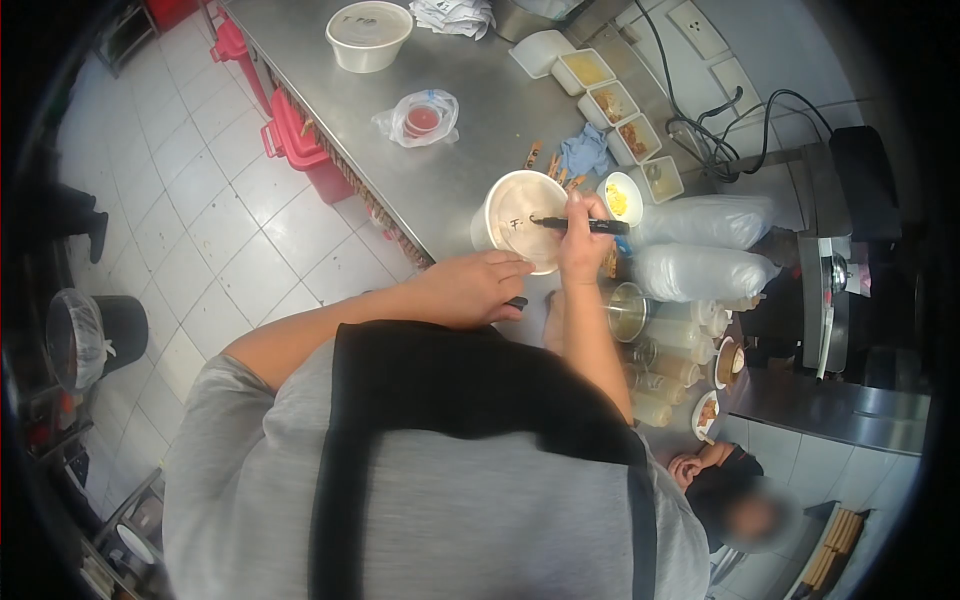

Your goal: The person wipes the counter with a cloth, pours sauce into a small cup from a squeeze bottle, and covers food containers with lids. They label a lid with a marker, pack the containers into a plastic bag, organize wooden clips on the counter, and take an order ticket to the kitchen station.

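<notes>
A round tub with a pale lid (515,245) stands on the steel counter, with a few dark letters on the lid. My right hand (578,240) is closed around a black marker (590,226), its tip at the lid's surface beside the letters. Against the near side of the tub, my left hand (492,283) rests its fingertips on the lid's rim. A small black piece like a marker cap (517,302) sticks out from under that hand, which is curled over it; the rest of the piece is hidden.
Another lidded tub (369,35) and a plastic bag with a red cup (422,121) stand farther along the counter (470,75). Food containers (612,103), a blue cloth (586,150), plastic-wrapped stacks (705,272) and bottles line the right side. Another person (725,490) is at lower right.
</notes>
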Demonstrator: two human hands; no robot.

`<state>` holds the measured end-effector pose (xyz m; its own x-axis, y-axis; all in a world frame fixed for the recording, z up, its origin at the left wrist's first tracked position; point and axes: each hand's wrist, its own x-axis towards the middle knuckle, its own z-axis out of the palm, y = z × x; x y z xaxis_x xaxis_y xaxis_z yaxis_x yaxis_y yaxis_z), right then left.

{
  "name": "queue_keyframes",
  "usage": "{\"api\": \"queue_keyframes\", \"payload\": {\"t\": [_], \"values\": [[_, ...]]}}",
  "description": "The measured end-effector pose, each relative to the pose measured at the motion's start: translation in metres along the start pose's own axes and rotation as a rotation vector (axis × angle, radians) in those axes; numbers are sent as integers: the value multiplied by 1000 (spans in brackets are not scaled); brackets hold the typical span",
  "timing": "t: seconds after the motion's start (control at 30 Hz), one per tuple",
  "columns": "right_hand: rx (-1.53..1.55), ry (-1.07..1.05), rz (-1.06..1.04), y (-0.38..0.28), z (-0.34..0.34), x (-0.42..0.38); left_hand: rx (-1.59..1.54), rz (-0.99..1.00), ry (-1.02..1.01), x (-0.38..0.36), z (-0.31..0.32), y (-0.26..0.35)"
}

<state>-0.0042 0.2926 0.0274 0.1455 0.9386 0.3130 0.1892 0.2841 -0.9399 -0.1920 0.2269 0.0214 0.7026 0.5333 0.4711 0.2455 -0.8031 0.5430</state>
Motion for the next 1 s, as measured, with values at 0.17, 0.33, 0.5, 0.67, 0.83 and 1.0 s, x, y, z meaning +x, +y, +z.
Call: {"api": "queue_keyframes", "payload": {"t": [0.17, 0.33, 0.5, 0.67, 0.83, 1.0], "values": [[51, 10, 3, -8, 3, -1, -8, -2, 4, 1, 0, 1], [19, 18, 46, 0, -4, 4, -13, 10, -3, 1, 0, -1], [128, 15, -50, -3, 1, 3, -17, -4, -12, 0, -1, 0], [118, 63, 19, -2, -4, 6, -15, -8, -1, 1, -2, 0], [98, 75, 10, -2, -6, 8, -16, -30, -24, 1, -3, 3], [141, 108, 21, -4, -4, 11, 1, -20, -35, 2, -3, 2]]}}
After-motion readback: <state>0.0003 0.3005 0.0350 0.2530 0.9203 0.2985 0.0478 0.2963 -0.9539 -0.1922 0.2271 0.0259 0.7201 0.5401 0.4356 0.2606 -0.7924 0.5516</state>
